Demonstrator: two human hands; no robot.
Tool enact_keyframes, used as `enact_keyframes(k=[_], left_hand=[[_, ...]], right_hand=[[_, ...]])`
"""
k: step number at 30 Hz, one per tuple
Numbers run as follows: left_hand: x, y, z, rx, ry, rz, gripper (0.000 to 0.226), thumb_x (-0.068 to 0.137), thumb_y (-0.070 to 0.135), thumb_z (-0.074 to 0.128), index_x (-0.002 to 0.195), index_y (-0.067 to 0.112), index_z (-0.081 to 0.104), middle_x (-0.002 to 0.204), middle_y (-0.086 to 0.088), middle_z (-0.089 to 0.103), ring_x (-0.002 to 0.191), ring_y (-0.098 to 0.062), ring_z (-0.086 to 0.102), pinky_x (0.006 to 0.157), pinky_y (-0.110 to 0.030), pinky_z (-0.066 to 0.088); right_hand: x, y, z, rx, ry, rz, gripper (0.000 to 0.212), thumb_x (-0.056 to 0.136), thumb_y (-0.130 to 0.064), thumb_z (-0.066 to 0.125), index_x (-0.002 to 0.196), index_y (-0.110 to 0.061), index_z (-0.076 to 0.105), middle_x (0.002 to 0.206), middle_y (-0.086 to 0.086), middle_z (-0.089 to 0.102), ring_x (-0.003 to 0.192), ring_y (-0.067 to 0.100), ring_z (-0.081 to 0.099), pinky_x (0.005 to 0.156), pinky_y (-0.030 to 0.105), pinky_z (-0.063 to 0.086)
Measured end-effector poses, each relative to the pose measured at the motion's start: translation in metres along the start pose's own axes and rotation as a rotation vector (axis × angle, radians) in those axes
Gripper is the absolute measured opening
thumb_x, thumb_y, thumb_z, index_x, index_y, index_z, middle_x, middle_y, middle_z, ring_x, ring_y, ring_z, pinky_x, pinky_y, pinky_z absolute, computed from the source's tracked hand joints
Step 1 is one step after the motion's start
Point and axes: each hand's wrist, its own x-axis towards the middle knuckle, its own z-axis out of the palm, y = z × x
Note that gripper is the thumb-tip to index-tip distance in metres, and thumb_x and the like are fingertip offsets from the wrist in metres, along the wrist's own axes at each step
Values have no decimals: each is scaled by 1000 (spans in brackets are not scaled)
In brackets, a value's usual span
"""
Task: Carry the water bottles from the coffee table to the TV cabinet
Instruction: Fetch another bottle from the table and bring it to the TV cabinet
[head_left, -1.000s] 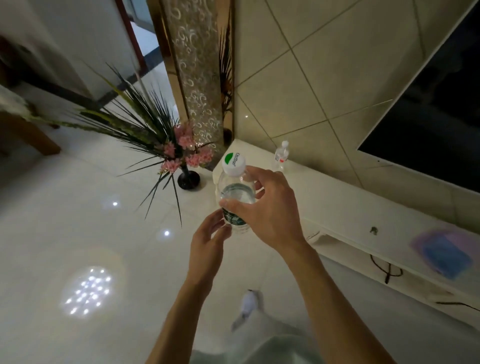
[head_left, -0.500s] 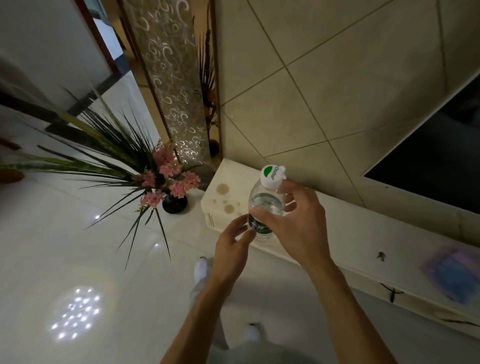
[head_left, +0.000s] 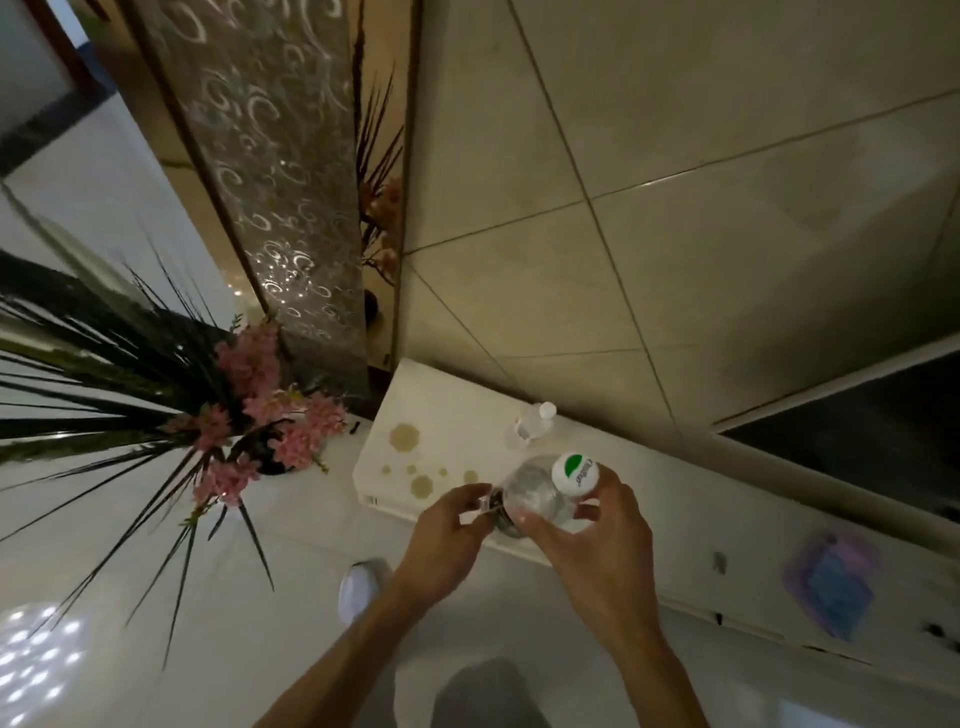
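A clear water bottle (head_left: 537, 496) with a white and green cap is held upright over the front edge of the white TV cabinet (head_left: 457, 415). My right hand (head_left: 597, 540) grips its upper body just under the cap. My left hand (head_left: 447, 530) pinches the bottle's lower part at the label. A second, smaller water bottle (head_left: 531, 426) with a white cap stands on the cabinet top near the wall, just beyond the held one.
A black vase with pink flowers and long dark leaves (head_left: 249, 415) stands on the floor left of the cabinet. Brown stains (head_left: 405, 436) mark the cabinet's left end. A blue and purple item (head_left: 831, 587) lies on the cabinet at right. The TV (head_left: 857, 431) hangs above.
I have stepped closer to the cabinet. The held bottle now hangs over its front edge, and the second bottle behind it has come into view again.
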Motion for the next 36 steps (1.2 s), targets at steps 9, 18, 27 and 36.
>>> enact_keyframes(k=[9,18,27,36], left_hand=[[72,0,1,45,-5,-21,39,96,24,54,134,18,55,131,1,62,115,-10,57,90,-20,39],[150,-34,61,68,-32,-150,28,93,15,57,120,22,63,111,9,65,101,-8,60,87,-21,44],[242,-69,175,-256,14,-425,33,88,11,62,120,10,64,115,-14,69,99,-28,67,93,-46,55],[303,-76,223,-603,114,-513,24,90,1,49,102,4,70,102,-13,74,101,-29,69,90,-34,56]], right_hand=[[69,17,29,19,12,16,66,63,-41,86,117,-33,49,109,-14,53,89,-2,57,61,7,45],[143,115,44,68,-19,143,66,64,-46,84,118,-31,50,112,-12,58,95,7,61,68,6,46],[232,238,54,-91,-30,157,67,69,-53,78,124,-27,50,119,-10,58,102,11,57,87,24,53],[309,294,75,-150,-71,56,63,73,-41,79,126,-19,52,122,1,60,108,15,58,93,34,54]])
